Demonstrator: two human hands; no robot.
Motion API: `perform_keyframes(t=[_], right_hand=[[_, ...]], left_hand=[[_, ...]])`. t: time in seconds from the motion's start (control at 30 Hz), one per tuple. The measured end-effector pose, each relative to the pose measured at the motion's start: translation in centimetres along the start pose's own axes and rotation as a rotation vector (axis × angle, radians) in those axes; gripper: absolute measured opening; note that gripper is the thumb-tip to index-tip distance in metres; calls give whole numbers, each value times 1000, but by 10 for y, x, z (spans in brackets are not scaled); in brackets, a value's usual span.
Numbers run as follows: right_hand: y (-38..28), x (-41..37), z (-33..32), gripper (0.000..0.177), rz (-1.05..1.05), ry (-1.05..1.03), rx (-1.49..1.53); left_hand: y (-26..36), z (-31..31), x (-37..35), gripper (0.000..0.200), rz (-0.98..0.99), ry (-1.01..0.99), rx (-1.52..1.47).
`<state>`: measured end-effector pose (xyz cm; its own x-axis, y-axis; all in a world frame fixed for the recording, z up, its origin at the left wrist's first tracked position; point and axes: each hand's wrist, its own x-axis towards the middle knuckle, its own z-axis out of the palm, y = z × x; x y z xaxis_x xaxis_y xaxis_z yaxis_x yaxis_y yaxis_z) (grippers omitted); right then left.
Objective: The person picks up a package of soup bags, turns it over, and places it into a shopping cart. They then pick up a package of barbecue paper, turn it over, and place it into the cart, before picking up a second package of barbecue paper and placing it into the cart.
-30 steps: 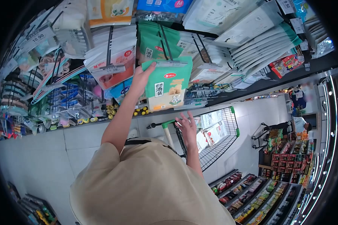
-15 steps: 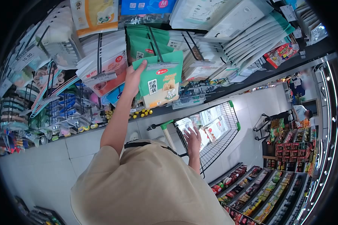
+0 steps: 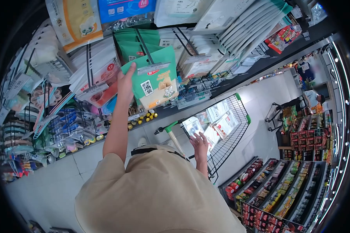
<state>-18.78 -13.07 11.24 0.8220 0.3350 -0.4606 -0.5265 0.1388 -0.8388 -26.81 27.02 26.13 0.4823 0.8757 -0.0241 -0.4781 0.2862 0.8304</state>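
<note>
At the upper middle, my left hand (image 3: 126, 83) grips the left edge of a green and cream packet (image 3: 156, 79), thumb on its front. The packet is at the front of a hook, with a clear label holder across its top and more green packets (image 3: 133, 42) behind it. My right hand (image 3: 200, 145) is over the near end of a wire shopping cart (image 3: 229, 143), beside a white packet (image 3: 192, 126). Its fingers are apart and it holds nothing. Several flat packets lie in the cart.
Hooks with hanging packets, including a red and white one (image 3: 101, 97), fill the upper left and top. Shelves of packaged goods (image 3: 280, 186) stand at the lower right. A person (image 3: 313, 99) is near another cart (image 3: 275, 116) at the far right.
The view has turned, so the hanging packets appear further left and tilted. My left hand still grips the green packet, and my right hand remains over the cart.
</note>
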Motion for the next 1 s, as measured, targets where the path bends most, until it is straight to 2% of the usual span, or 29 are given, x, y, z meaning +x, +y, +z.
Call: perform_keyframes(t=[0.1,0.2,0.43,0.5,0.63,0.7,1.0], right_hand=[[1,1,0,38,6,3,1],[2,2,-1,37,12,8,7],[3,8,4,36,27,-17,-14],[2,9,5,36,32,-20,-20],[4,12,6,36,34,-42,-17],[4,13,6,35,38,-45,-19],[5,8,1,33,39,-28,-12]], left_hand=[[5,1,0,32,-36,-24,6],[5,5,-2,37,-20,-5,-9],[-9,-4,-1,35,-36,-1,54],[-11,-7,-4,34,-56,-58,18],[-15,-6,-10,31,-52,-8,26],[-20,-11,-11,29,-56,-67,17],[-22,-12,-10,29,-39,-92,35]])
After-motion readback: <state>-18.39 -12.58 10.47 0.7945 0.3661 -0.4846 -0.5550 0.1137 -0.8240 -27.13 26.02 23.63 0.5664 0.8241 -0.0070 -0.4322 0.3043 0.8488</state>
